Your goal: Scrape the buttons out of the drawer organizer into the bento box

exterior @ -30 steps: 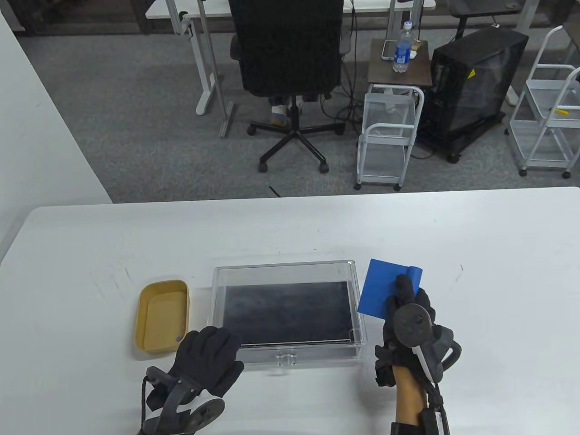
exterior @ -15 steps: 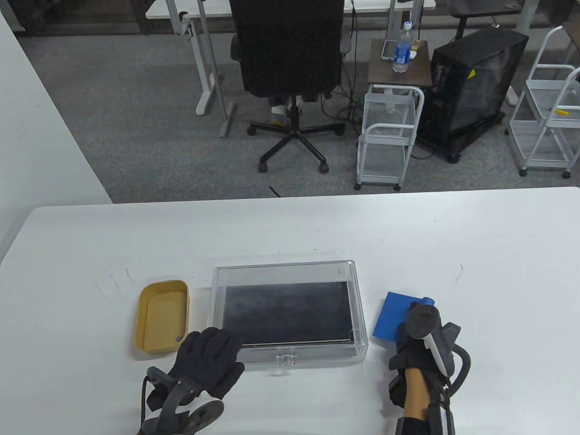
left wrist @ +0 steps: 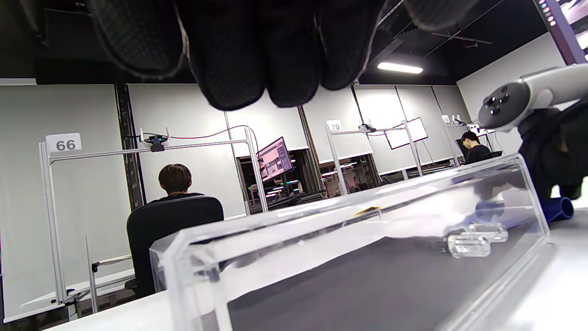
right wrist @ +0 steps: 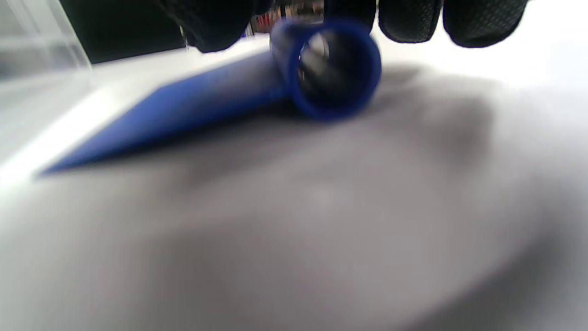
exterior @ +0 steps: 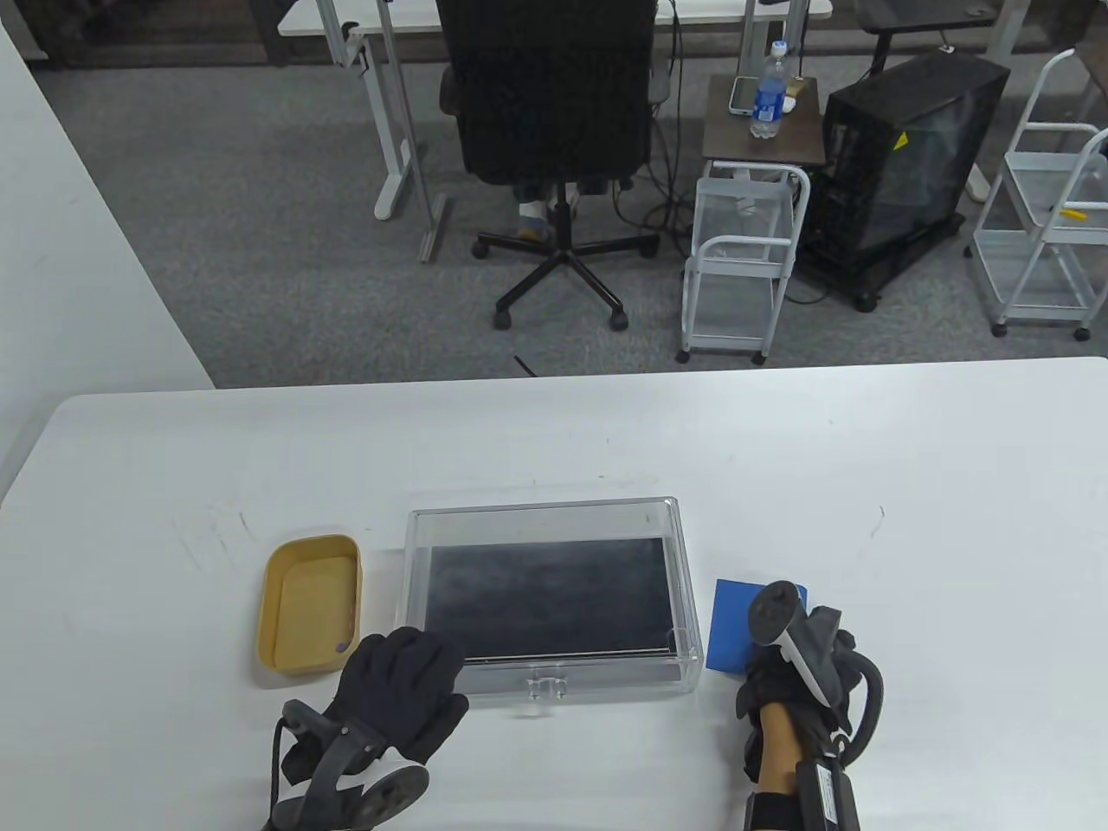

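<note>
A clear plastic drawer organizer with a dark liner sits at the table's middle; no buttons show on the liner. A tan bento box stands to its left, with one small purplish button in its near right corner. My left hand rests at the organizer's front left corner; in the left wrist view its fingers hang just above the clear rim. My right hand holds the tube handle of a blue scraper, whose blade lies on the table right of the organizer.
The organizer's small clear knob faces the table's front edge. White table surface stretches to the right and behind. An office chair, carts and a computer case stand on the floor beyond the far edge.
My right hand has pulled the blue scraper back toward the front edge and lowered it onto the table beside the organizer. My left hand has stayed in place.
</note>
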`<state>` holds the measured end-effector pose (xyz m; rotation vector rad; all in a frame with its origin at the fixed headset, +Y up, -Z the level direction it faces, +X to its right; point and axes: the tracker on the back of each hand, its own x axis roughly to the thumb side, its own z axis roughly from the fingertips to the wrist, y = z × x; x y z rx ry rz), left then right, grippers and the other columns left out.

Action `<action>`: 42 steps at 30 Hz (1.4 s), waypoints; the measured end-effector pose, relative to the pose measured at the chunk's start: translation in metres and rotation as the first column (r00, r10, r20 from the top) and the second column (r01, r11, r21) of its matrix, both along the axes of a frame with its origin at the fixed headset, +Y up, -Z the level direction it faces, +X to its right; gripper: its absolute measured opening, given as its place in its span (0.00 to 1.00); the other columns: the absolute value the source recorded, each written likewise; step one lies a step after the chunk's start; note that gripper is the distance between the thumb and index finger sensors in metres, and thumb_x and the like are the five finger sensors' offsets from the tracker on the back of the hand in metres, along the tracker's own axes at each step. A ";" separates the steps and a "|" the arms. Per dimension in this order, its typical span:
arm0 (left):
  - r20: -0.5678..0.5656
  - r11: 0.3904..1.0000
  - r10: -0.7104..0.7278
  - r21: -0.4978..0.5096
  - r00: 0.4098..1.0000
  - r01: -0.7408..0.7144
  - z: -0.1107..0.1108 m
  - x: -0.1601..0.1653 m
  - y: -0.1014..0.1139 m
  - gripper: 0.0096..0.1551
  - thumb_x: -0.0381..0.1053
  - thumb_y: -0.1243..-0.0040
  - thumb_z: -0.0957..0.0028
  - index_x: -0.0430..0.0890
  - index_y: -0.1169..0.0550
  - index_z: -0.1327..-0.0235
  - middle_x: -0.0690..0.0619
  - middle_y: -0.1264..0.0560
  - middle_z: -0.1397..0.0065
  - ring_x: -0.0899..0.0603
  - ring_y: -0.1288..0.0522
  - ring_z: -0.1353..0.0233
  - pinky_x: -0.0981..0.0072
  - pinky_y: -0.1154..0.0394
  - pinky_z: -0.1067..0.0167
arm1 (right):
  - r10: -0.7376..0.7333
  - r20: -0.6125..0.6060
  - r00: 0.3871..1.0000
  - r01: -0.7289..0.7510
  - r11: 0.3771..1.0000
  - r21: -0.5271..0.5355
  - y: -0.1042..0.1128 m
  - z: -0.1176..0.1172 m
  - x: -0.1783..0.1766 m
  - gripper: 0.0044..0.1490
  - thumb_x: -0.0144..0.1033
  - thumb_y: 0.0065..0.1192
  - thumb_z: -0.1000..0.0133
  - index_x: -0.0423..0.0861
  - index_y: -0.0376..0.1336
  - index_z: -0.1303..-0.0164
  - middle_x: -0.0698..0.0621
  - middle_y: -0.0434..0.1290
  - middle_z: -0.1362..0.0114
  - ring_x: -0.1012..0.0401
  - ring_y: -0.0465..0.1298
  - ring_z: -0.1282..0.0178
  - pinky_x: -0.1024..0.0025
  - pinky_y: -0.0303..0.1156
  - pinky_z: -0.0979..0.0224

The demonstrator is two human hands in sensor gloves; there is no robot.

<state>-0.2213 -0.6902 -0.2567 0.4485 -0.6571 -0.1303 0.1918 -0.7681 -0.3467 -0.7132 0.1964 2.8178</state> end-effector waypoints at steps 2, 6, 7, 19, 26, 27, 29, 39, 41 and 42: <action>0.001 1.000 -0.002 -0.002 1.000 0.002 0.000 0.000 0.000 0.33 0.64 0.57 0.39 0.50 0.27 0.26 0.47 0.26 0.25 0.36 0.23 0.28 0.36 0.29 0.32 | -0.003 0.004 1.000 0.002 0.997 0.082 0.012 0.003 -0.001 0.42 0.43 0.55 0.40 0.51 0.40 0.20 0.31 0.49 0.17 0.31 0.55 0.22 0.32 0.62 0.29; -0.001 1.000 -0.003 0.002 1.000 0.003 0.000 0.000 0.000 0.33 0.64 0.57 0.39 0.50 0.27 0.27 0.47 0.26 0.25 0.36 0.23 0.28 0.36 0.29 0.32 | -0.073 -0.033 0.997 0.080 0.957 0.277 0.041 0.013 -0.012 0.44 0.46 0.55 0.40 0.49 0.41 0.19 0.31 0.50 0.18 0.31 0.56 0.22 0.32 0.63 0.29; -0.003 1.000 -0.005 0.001 1.000 0.005 0.000 0.000 0.001 0.33 0.64 0.57 0.39 0.50 0.27 0.27 0.47 0.26 0.25 0.36 0.23 0.28 0.36 0.28 0.32 | -0.084 -0.048 0.995 0.094 0.943 0.319 0.048 0.016 -0.017 0.44 0.47 0.55 0.40 0.48 0.41 0.19 0.30 0.51 0.18 0.32 0.57 0.22 0.32 0.63 0.29; -0.026 1.000 0.009 -0.006 1.000 -0.009 -0.004 -0.003 0.001 0.33 0.64 0.57 0.39 0.50 0.27 0.27 0.47 0.26 0.25 0.36 0.22 0.28 0.36 0.28 0.32 | -0.022 -0.375 0.927 0.238 0.807 0.541 0.104 0.048 -0.103 0.43 0.49 0.56 0.40 0.43 0.47 0.20 0.33 0.58 0.21 0.33 0.62 0.24 0.33 0.65 0.30; -0.026 1.000 0.011 -0.012 1.000 -0.011 -0.005 -0.004 0.001 0.33 0.64 0.57 0.39 0.50 0.27 0.27 0.47 0.26 0.25 0.36 0.22 0.28 0.36 0.28 0.32 | 0.101 -0.548 0.830 0.229 0.834 0.501 0.098 0.059 -0.162 0.45 0.52 0.55 0.41 0.43 0.45 0.19 0.34 0.58 0.21 0.34 0.62 0.23 0.32 0.65 0.30; -0.027 1.000 0.012 -0.012 1.000 -0.012 -0.005 -0.004 0.001 0.33 0.64 0.57 0.39 0.50 0.27 0.27 0.47 0.26 0.25 0.36 0.22 0.28 0.36 0.28 0.32 | 0.115 -0.579 0.807 0.228 0.844 0.485 0.094 0.061 -0.172 0.45 0.52 0.55 0.41 0.44 0.45 0.19 0.34 0.58 0.21 0.34 0.62 0.23 0.32 0.65 0.30; -0.028 1.000 0.011 -0.013 1.000 -0.011 -0.005 -0.004 0.001 0.33 0.64 0.57 0.39 0.50 0.27 0.27 0.47 0.26 0.25 0.36 0.22 0.28 0.36 0.28 0.32 | 0.132 -0.618 0.775 0.215 0.864 0.454 0.089 0.064 -0.186 0.46 0.53 0.55 0.41 0.44 0.45 0.19 0.34 0.58 0.21 0.34 0.62 0.23 0.32 0.65 0.30; -0.035 1.000 0.008 -0.011 0.999 -0.008 -0.007 -0.005 0.001 0.33 0.64 0.57 0.39 0.50 0.27 0.26 0.47 0.26 0.25 0.36 0.22 0.28 0.36 0.28 0.32 | 0.204 -0.698 0.687 0.159 0.895 0.418 0.077 0.072 -0.214 0.47 0.54 0.55 0.41 0.44 0.45 0.19 0.33 0.56 0.19 0.34 0.61 0.22 0.31 0.64 0.29; -0.036 1.000 0.009 -0.013 0.999 -0.010 -0.008 -0.006 0.001 0.33 0.64 0.57 0.39 0.50 0.27 0.26 0.47 0.26 0.25 0.36 0.22 0.28 0.36 0.28 0.32 | 0.208 -0.698 0.685 0.155 0.895 0.419 0.077 0.071 -0.214 0.47 0.54 0.55 0.41 0.45 0.45 0.19 0.33 0.56 0.19 0.34 0.61 0.22 0.31 0.64 0.29; -0.037 1.000 0.009 -0.016 0.999 -0.010 -0.008 -0.006 0.001 0.33 0.64 0.57 0.39 0.50 0.27 0.27 0.47 0.26 0.25 0.36 0.22 0.28 0.36 0.28 0.32 | 0.210 -0.698 0.684 0.153 0.895 0.419 0.077 0.071 -0.213 0.47 0.54 0.55 0.41 0.45 0.45 0.19 0.33 0.56 0.19 0.34 0.61 0.22 0.31 0.64 0.29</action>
